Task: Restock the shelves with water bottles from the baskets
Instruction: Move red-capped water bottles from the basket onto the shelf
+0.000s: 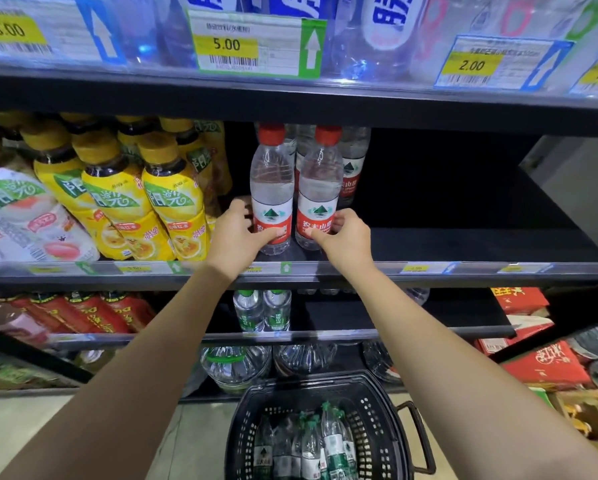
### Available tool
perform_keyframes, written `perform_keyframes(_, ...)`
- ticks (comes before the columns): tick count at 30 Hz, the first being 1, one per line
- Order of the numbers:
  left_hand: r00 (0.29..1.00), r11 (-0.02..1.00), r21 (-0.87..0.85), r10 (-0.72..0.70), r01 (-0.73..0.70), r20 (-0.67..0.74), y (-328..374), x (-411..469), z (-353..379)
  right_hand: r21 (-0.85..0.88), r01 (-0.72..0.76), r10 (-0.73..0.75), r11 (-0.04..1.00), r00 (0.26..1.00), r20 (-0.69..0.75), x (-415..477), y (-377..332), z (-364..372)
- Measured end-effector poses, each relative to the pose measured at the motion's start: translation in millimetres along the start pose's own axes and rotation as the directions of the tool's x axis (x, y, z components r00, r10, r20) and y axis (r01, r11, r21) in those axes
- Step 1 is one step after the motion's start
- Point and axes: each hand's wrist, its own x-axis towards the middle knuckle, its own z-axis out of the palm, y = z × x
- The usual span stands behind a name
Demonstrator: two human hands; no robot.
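Left hand [237, 235] and right hand [344, 235] grip clear, red-capped, red-labelled water bottles [271, 183] — seemingly upright.

My left grip [237, 233] & right grip [342, 233] each clasp one red-cap btl, left bottle [271, 188] & right bottle [320, 192], upright side by side on mid shelf [464, 247], w/ basket [377, 393] of green-cap bottles [311, 445] below.

On the black top shelf's [290, 98] front edge, the left yellow paper tag [12, 29] read 3.00, the green-bordered tag [225, 45] 5.00 and the blue-bordered tag [471, 65] 2.00. The clear red-labelled water bottles [316, 216] said 农夫山泉.
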Motion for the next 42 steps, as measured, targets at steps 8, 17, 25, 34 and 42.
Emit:
perform_keyframes(8,0.997,0.997,-0.020,0.074,-0.074,-0.021,1.5,28.5,4.4,-0.031,0.026,-0.026,0.999,1.000,-0.003,16.4,-3.1,4.7)
perform_keyframes(17,0.997,0.993,-0.094,0.073,-0.076,-0.035,-4.5,49.5,15.4,-0.062,0.002,-0.002,0.998,1.000,0.003,25.1,-9.8,6.6)
perform_keyframes(25,0.998,0.991,-0.129,0.031,-0.037,-0.049,-4.6,55.0,22.5,-0.095,-0.065,0.064,0.993,0.998,-0.009,29.0,-16.2,5.8)
perform_keyframes(34,1.000,1.000,0.005,-0.006,0.005,0.013,2.3,25.5,17.8,-0.115,-0.046,0.050,0.992,0.998,0.029,10.8,-18.9,-0.8)
perform_keyframes(42,0.986,0.821,0.563,0.157,-0.098,-0.057,6.3,-112.5,12.9,-0.452,0.309,-0.314,0.837,0.947,0.066,-94.3,27.7,-64.0)
